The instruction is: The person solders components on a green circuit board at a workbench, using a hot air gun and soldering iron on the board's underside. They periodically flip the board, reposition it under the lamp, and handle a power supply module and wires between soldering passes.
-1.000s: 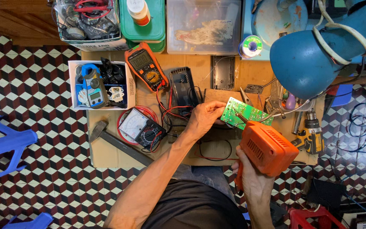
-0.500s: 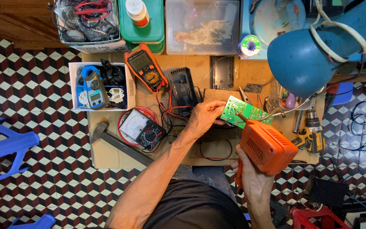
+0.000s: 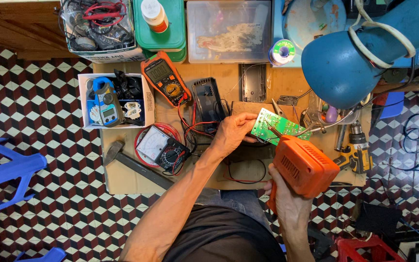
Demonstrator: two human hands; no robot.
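Observation:
My left hand [image 3: 233,131] grips the left end of a green circuit board [image 3: 278,125] and holds it just above the workbench. My right hand [image 3: 287,201] is closed on the handle of an orange soldering gun [image 3: 302,165]. The gun's thin tip rests on the board near its middle. A metal clip stand [image 3: 322,127] reaches toward the board's right end.
An orange multimeter [image 3: 166,80], a black charger [image 3: 208,99], an analogue meter [image 3: 160,145] and a hammer [image 3: 134,162] lie on the cardboard-covered bench [image 3: 127,182]. A blue lamp [image 3: 352,60] hangs at the right, above a yellow drill [image 3: 355,150]. Plastic tubs line the back; blue stools stand at left.
Both hands, the board and the soldering gun keep their places. Only the view shifts very slightly.

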